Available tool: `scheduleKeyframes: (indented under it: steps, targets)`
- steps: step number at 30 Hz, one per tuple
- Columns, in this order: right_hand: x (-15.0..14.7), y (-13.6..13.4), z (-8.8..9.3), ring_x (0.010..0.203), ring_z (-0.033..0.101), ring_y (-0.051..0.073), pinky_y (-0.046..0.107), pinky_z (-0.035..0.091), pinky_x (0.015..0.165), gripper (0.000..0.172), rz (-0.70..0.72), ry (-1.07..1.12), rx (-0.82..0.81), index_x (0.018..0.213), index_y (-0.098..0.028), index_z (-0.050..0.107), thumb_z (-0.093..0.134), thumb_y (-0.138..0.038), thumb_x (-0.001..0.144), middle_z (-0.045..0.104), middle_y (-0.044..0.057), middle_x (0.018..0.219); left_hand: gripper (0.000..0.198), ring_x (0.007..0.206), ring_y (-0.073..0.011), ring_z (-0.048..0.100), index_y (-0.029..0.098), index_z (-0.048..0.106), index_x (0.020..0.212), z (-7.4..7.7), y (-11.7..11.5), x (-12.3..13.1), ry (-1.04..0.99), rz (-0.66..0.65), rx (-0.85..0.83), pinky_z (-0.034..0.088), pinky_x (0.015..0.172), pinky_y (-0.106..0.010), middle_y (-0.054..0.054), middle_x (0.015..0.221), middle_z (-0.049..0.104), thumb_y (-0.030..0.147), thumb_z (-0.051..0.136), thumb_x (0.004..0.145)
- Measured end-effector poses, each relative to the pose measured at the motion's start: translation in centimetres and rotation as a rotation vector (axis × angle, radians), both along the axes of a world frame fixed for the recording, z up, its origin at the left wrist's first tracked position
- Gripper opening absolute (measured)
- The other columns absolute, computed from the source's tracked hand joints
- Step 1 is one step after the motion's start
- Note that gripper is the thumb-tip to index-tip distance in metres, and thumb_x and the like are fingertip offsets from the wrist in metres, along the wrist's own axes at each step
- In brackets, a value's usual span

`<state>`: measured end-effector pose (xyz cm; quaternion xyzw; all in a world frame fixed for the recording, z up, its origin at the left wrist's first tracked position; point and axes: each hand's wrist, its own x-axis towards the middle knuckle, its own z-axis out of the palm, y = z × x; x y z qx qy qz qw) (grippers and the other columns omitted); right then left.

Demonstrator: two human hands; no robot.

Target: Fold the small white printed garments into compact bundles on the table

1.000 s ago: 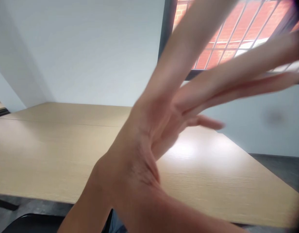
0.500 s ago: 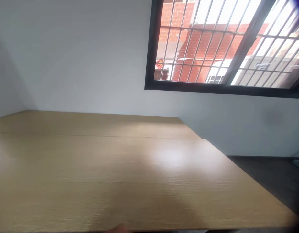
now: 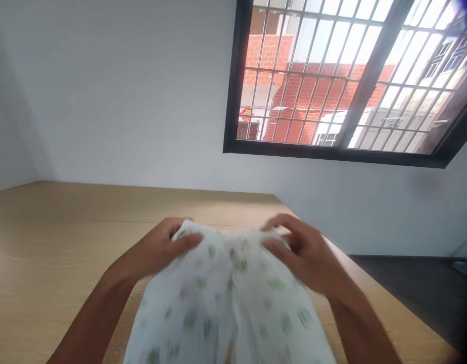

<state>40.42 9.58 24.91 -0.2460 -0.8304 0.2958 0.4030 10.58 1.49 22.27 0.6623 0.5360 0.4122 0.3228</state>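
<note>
A thin white pair of pants [image 3: 233,283] with a green and pink print hangs in front of me over the table, its narrow gathered waist at the top. My left hand [image 3: 173,245] is closed on the waist's left corner, thumb on the near side and fingers behind. At the right corner, my right hand [image 3: 297,247] holds the waist between thumb and fingers, slightly blurred. The cloth widens toward me, with a seam and folds down its middle. Its lower end runs out of view.
A light wood table [image 3: 47,273] spreads under the pants, with a joint line across its far part. Behind it rises a pale wall [image 3: 142,101] with a dark-framed barred window [image 3: 305,151]. Dark floor [image 3: 404,283] shows beyond the table's right edge.
Both hands have come up into view holding the pants; before, only a blurred bit of skin showed at the bottom edge. The view has tilted up slightly.
</note>
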Motion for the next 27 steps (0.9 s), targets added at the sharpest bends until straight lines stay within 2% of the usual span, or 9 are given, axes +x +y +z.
scheduleKeyframes:
  steps: [3, 6, 9, 12, 17, 21, 23, 25, 27]
  targets:
    - [-4.0, 8.5, -3.2, 0.054, 0.049, 0.013, 0.021, 0.039, 0.044, 0.012, -0.001, -0.177, 0.074, 0.109, -0.019, 0.057, 0.055, -0.023, 0.099, 0.050, 0.003, 0.100, 0.037, 0.082, -0.0263, 0.058, 0.017, 0.054, 0.091, -1.7, 8.0, -1.5, 0.287, 0.174, 0.039, 0.047, 0.066, -0.029, -0.005, 0.088, 0.056, 0.051, 0.042, 0.097]
    - [-7.1, 13.8, -9.4, 0.086, 0.059, 0.023, 0.029, 0.052, 0.070, 0.025, -0.227, -0.300, 0.131, 0.111, -0.010, 0.055, 0.062, -0.002, 0.089, 0.044, 0.015, 0.120, 0.043, 0.116, -0.0358, 0.047, 0.007, 0.049, 0.123, -6.8, 12.5, -2.4, 0.464, 0.277, -0.028, 0.041, 0.099, -0.045, -0.019, 0.122, 0.052, 0.031, 0.052, 0.087]
    - [-8.4, 14.3, -15.2, 0.100, 0.057, 0.025, 0.031, 0.051, 0.083, 0.025, -0.178, -0.372, 0.166, 0.109, -0.011, 0.057, 0.065, 0.003, 0.089, 0.043, 0.016, 0.126, 0.053, 0.128, -0.0345, 0.037, 0.006, 0.043, 0.136, -12.2, 13.0, -2.5, 0.608, 0.211, -0.099, 0.032, 0.109, -0.049, -0.020, 0.135, 0.044, 0.027, 0.055, 0.088]
    - [-8.6, 13.0, -18.3, 0.115, 0.050, 0.026, 0.032, 0.046, 0.097, 0.027, -0.085, -0.460, 0.224, 0.115, -0.011, 0.059, 0.068, -0.001, 0.092, 0.045, 0.014, 0.130, 0.051, 0.134, -0.0303, 0.031, 0.014, 0.041, 0.142, -15.7, 11.9, -2.3, 0.713, 0.081, -0.138, 0.027, 0.113, -0.050, -0.014, 0.145, 0.037, 0.029, 0.053, 0.095]
    - [-8.7, 13.0, -19.3, 0.132, 0.032, 0.031, 0.042, 0.029, 0.113, 0.040, -0.088, -0.645, 0.279, 0.134, -0.005, 0.053, 0.068, -0.010, 0.097, 0.039, 0.019, 0.141, 0.050, 0.142, -0.0342, 0.010, 0.010, 0.035, 0.147, -16.1, 11.6, -1.6, 0.809, 0.057, -0.144, 0.015, 0.115, -0.061, -0.016, 0.153, 0.019, 0.025, 0.045, 0.100]
    - [-8.7, 13.6, -19.3, 0.134, 0.028, 0.033, 0.045, 0.028, 0.113, 0.040, -0.207, -0.773, 0.282, 0.138, -0.002, 0.050, 0.063, -0.014, 0.103, 0.036, 0.021, 0.143, 0.043, 0.136, -0.0284, 0.029, 0.008, 0.046, 0.138, -13.7, 9.3, 3.1, 0.785, -0.013, -0.013, 0.023, 0.118, -0.044, -0.017, 0.143, 0.040, 0.014, 0.047, 0.096]
    - [-8.6, 13.5, -19.2, 0.135, 0.027, 0.035, 0.046, 0.030, 0.112, 0.039, -0.270, -0.820, 0.279, 0.139, -0.002, 0.049, 0.062, -0.017, 0.104, 0.036, 0.021, 0.143, 0.044, 0.130, -0.0222, 0.039, 0.026, 0.050, 0.135, -13.6, 6.9, 6.9, 0.737, -0.121, 0.082, 0.033, 0.114, -0.034, -0.003, 0.141, 0.044, 0.023, 0.062, 0.093]
    - [-8.4, 13.3, -18.8, 0.133, 0.028, 0.036, 0.047, 0.034, 0.109, 0.038, -0.323, -0.858, 0.278, 0.139, -0.002, 0.049, 0.061, -0.018, 0.106, 0.037, 0.021, 0.142, 0.062, 0.131, -0.0280, 0.039, 0.027, 0.043, 0.141, -15.1, 4.4, 10.4, 0.726, -0.273, 0.229, 0.038, 0.112, -0.042, -0.006, 0.144, 0.042, 0.035, 0.076, 0.089]
    - [-7.7, 12.9, -18.1, 0.129, 0.034, 0.038, 0.047, 0.039, 0.105, 0.035, -0.359, -0.893, 0.279, 0.134, -0.001, 0.052, 0.061, -0.019, 0.106, 0.041, 0.023, 0.137, 0.035, 0.126, -0.0396, 0.043, 0.018, 0.052, 0.133, -17.9, 2.6, 12.6, 0.944, -0.362, 0.397, 0.052, 0.096, -0.053, -0.019, 0.138, 0.044, 0.029, 0.060, 0.101]
